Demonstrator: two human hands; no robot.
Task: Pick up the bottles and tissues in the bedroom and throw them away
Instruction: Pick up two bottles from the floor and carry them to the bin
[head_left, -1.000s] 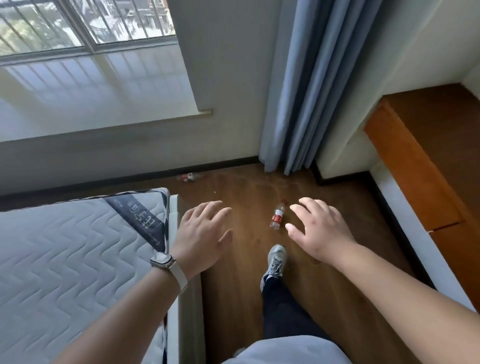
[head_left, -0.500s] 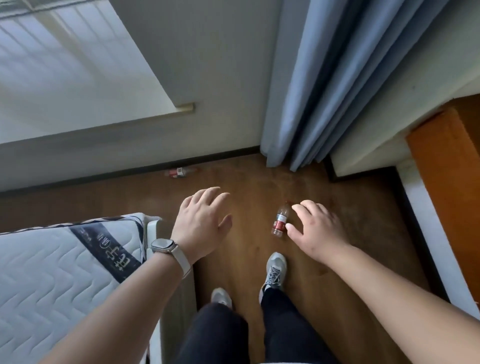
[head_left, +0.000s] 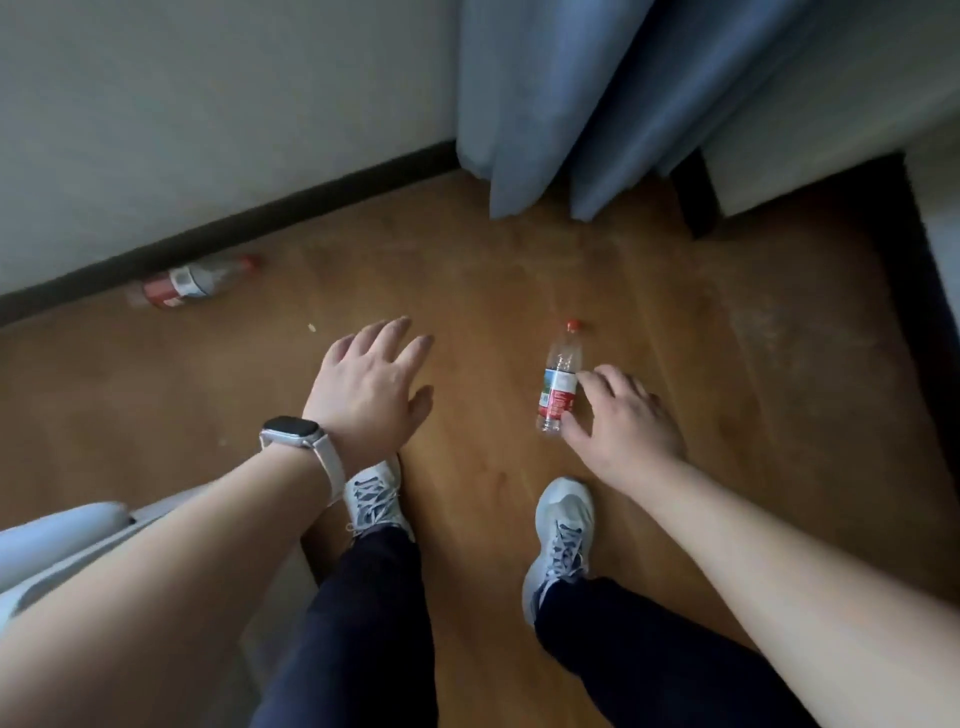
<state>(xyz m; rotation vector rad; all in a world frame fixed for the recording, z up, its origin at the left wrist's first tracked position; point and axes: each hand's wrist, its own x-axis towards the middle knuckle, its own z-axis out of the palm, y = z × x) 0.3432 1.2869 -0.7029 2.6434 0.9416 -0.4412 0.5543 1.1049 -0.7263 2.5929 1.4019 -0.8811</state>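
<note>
The right hand, fingers spread and empty, sits beside the clear red-capped plastic bottle (probably light, crushable); best gripped mid-label.

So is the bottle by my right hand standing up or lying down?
Lying down. The bottle rests on its side on the wood floor, red cap pointing toward the curtain.

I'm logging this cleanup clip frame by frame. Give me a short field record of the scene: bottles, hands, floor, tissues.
near bottle: lying on the wood floor, red cap pointing away, label red and white
far bottle: lying by the baseboard, blurred
right hand: open, fingers at the near bottle, not yet closed on it
left hand: open, empty, watch on wrist
curtain: blue, hanging to the floor
tissues: none in view
</note>
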